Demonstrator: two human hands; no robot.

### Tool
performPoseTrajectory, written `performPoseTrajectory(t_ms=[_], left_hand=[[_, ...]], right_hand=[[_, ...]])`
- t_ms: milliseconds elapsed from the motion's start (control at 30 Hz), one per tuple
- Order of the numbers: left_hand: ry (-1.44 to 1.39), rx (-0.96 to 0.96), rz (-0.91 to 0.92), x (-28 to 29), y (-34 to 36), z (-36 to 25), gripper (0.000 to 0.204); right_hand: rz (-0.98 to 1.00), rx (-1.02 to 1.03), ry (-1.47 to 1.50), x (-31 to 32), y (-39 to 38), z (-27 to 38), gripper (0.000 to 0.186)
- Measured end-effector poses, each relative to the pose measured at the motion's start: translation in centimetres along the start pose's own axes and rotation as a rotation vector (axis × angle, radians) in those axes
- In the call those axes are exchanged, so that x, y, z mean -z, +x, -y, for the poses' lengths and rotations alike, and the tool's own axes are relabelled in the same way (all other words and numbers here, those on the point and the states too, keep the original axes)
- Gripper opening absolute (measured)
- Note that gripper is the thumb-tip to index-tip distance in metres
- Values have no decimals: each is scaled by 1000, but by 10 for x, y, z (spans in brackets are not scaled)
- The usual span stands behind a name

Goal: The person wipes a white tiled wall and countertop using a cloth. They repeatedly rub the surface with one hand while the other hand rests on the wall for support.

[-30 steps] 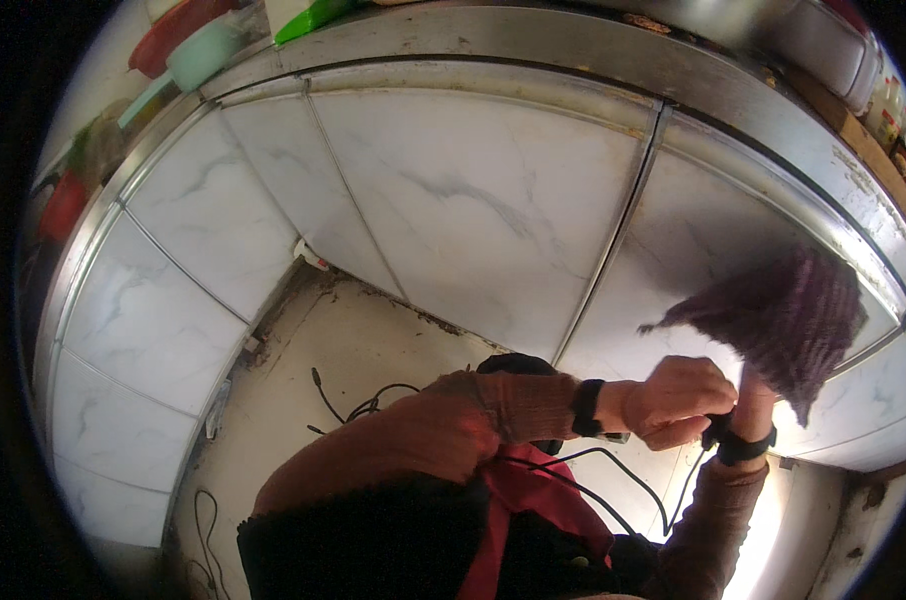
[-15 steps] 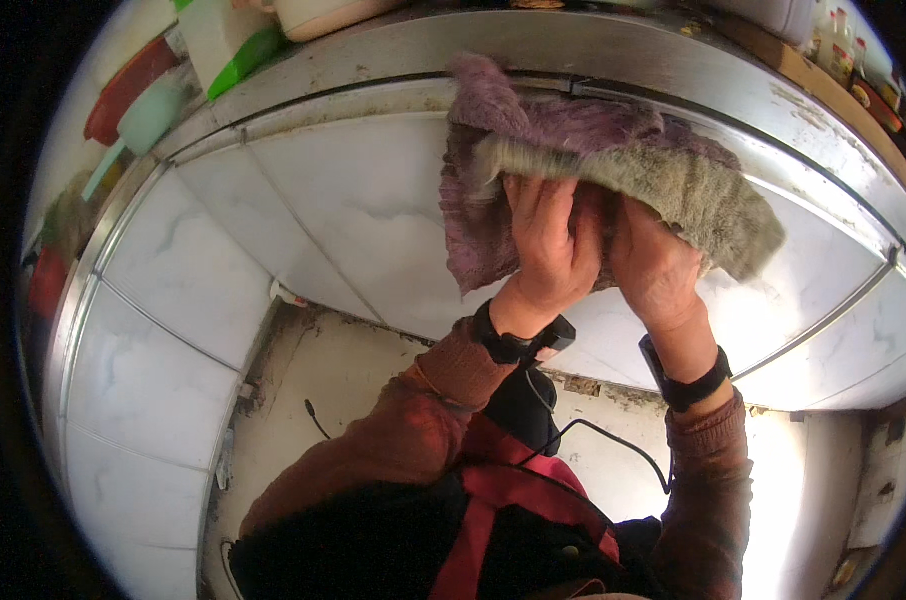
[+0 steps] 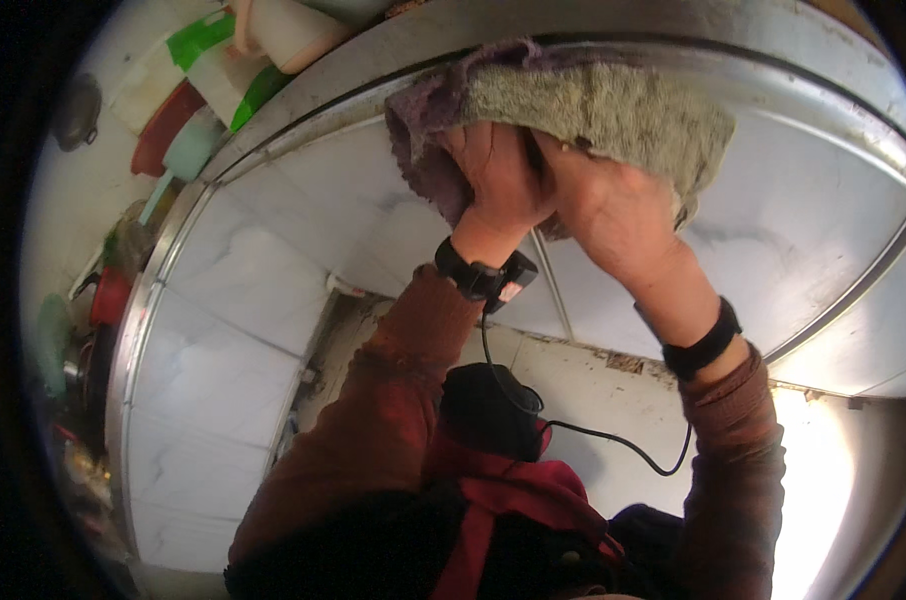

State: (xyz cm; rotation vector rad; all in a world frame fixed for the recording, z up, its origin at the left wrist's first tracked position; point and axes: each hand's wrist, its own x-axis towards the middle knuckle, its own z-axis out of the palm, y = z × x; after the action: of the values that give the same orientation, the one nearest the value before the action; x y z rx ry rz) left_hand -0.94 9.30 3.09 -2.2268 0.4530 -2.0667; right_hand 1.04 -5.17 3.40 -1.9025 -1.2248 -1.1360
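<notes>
The left hand point(image 3: 498, 175) and the right hand point(image 3: 618, 210) are set side by side under a purple and grey-green cloth point(image 3: 613, 105). The fingertips are hidden in its folds, so whether it is grasped or merely pressed cannot be told. A second ago the cloth was draped over the right hand, with the left hand at the right wrist; now it has been spread across both, so the wiping is judged to be a two-handed job at this point. It is held up against the top of the white marbled panels point(image 3: 773, 230), just below the metal counter edge point(image 3: 613, 18). A black strap is worn on each wrist; on the left one's small box a pale patch is seen, but no writing can be read. Nearer, a black cable point(image 3: 623, 440) is looped. At the far left, a red-brown basin point(image 3: 165, 130) and a pale green dipper point(image 3: 191, 150) are seen, with no legible labels
</notes>
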Motion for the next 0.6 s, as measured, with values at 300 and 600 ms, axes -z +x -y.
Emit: performPoseTrajectory(t_ms=[300,600], left_hand=[[121,-29,12,5,12,-5,42],[11,-88,70,24,10,20,45]], right_hand=[[-300,97,-22,1,6,-14,22],[-375,118,-227,-16,18,2,35]])
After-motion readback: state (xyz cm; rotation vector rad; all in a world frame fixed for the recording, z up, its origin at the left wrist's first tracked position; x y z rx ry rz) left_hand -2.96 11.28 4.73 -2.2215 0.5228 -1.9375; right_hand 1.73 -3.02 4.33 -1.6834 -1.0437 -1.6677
